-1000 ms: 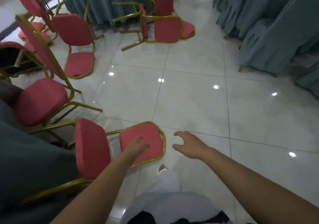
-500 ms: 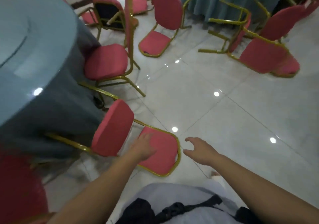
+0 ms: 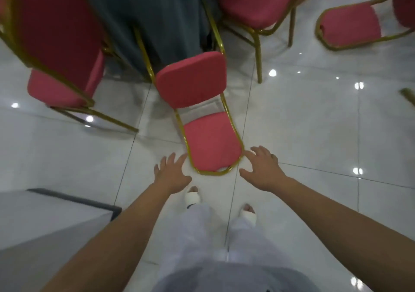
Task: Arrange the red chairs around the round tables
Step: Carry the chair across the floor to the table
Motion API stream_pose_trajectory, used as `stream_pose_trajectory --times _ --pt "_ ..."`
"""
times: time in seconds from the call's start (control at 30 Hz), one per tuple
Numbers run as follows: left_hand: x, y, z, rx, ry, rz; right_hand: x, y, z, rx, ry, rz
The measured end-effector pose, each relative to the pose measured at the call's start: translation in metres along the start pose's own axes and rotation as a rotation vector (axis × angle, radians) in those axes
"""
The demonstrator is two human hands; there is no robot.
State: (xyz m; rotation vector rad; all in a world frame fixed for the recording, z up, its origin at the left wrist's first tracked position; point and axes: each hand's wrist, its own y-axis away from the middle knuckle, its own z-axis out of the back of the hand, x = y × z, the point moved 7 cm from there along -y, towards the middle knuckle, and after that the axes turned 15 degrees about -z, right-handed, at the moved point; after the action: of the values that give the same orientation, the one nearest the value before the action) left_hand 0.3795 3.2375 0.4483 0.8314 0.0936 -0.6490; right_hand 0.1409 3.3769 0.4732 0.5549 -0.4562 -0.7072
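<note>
hovering either side of the near end of the tipped red chair [image 3: 212,143], the left hand [image 3: 171,172] and right hand [image 3: 262,170] have fingers spread and hold nothing. whether the right fingertips touch its gold frame is unclear. the chair lies on glossy white floor tiles [image 3: 314,123] dotted with bright reflections, legs pointing at a teal tablecloth [image 3: 157,10] beyond it. a second chair [image 3: 60,33] stands left of it, a third chair [image 3: 256,1] beyond to its right.
</note>
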Motion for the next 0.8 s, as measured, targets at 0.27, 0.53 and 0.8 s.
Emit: stream_pose_trajectory --times 0.27,0.53,0.8 --pt "0.055 -0.048 -0.109 -0.077 0.097 0.156 -0.033 -0.065 -0.119 0.153 0.406 0.094" --pt "0.145 -0.21 -0.261 -0.119 0.209 0.176 -0.077 -0.237 -0.289 0.192 0.364 -0.059" --pt "0.222 -0.343 -0.356 -0.216 0.183 0.168 -0.118 -0.408 -0.37 0.173 0.276 -0.221"
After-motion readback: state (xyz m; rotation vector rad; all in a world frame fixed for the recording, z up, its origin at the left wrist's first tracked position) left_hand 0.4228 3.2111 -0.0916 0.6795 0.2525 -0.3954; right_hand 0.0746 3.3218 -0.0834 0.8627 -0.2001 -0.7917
